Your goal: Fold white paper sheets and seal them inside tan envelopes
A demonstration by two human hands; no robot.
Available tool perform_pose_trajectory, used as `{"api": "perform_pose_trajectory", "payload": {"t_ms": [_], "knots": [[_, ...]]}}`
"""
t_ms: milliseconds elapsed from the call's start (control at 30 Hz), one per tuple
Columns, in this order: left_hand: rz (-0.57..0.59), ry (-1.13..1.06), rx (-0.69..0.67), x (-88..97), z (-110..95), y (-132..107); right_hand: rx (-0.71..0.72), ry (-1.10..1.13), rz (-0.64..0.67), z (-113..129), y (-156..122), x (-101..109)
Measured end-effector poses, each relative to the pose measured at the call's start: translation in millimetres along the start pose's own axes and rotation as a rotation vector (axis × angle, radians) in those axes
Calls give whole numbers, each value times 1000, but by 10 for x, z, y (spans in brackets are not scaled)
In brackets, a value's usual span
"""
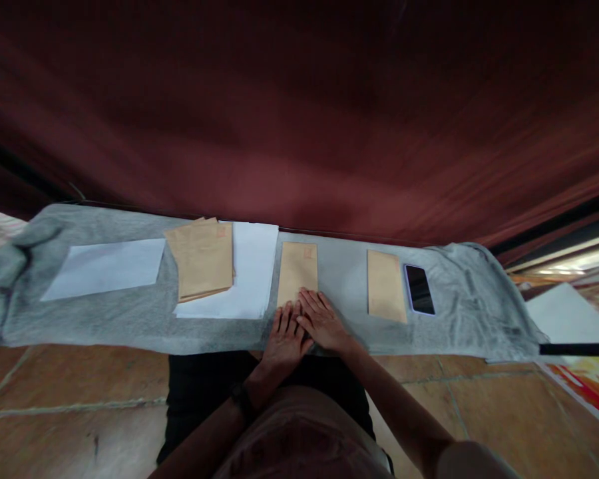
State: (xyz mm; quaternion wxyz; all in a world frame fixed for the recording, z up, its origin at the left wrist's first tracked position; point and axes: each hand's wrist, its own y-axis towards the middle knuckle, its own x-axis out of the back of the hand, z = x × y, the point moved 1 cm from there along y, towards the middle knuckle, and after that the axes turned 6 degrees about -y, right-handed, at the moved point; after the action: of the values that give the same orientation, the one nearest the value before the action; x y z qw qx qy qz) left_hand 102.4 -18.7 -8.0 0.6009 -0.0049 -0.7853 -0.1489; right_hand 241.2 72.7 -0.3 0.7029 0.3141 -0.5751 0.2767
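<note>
A brown paper envelope (298,266) with a small red stamp box lies in front of me on the grey cloth. Both hands rest flat on its near end. My left hand (285,336) has its fingers stretched out over the lower left part. Lying partly across it, my right hand (324,322) points its straight fingers up and to the left. The envelope's near edge is hidden under the hands. To the left, several brown envelopes (205,261) are fanned out on a stack of white paper (254,266). Another single envelope (385,286) lies to the right.
A phone (420,290) with a dark screen lies right of the single envelope. At the far left rests a folded white sheet (104,267). The narrow surface is covered by grey cloth (130,332), and a dark red panel (289,153) rises behind it.
</note>
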Motion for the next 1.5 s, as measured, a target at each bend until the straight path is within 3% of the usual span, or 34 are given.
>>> {"api": "perform_pose_trajectory", "payload": {"t_ms": [300,567,833,1000,1100,1267,1400,1500], "knots": [[2,-19,4,82,63,-11,-60,17,-115,202,-400,48],[-50,-161,239,76,153,5,-255,-32,-248,362,-422,-74],[-216,-575,503,135,318,258,-421,-101,-206,542,-255,-118],[-285,-1063,582,172,387,379,-476,-99,-123,587,-187,36],[-332,-1167,602,212,293,413,-492,-50,-92,564,-128,187],[-326,-1210,554,309,96,541,-613,293,-164,370,32,367],[-270,-1191,536,330,23,589,-678,566,-256,237,115,338],[-193,-1242,635,283,23,547,-728,1026,-268,270,110,228]]}}
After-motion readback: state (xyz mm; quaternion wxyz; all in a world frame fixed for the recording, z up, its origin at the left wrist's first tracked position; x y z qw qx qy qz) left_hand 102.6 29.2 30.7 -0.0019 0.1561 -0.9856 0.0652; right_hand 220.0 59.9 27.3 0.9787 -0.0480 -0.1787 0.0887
